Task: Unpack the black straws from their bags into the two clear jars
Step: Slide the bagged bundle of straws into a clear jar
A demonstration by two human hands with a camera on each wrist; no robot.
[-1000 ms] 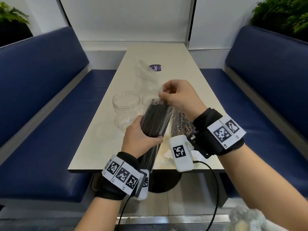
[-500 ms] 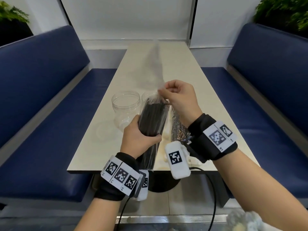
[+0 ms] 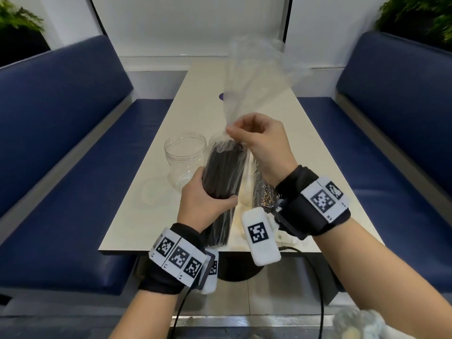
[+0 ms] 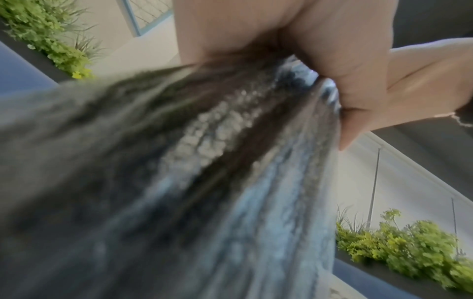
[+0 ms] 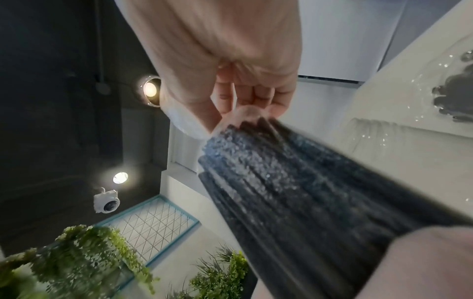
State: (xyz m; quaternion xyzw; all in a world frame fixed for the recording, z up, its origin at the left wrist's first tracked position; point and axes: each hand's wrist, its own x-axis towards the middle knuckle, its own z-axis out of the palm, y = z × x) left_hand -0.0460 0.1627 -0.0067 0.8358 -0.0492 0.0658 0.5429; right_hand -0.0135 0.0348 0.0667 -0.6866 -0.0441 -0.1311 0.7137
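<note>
Over table (image 3: 151, 216), hands' grip on straws (image 3: 223, 172)

Bagged black straws (image 3: 223, 177) beside clear jar (image 3: 185, 157)

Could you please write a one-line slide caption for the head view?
Left hand grips the bagged black straws while the right hand pinches the bag's neck beside a clear jar.

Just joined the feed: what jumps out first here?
The fat bundle of black straws, upright over the near table, gripped by the left hand. Above it the right hand pinches the clear bag, which flares upward. An empty clear jar stands just left of the bundle.
</note>
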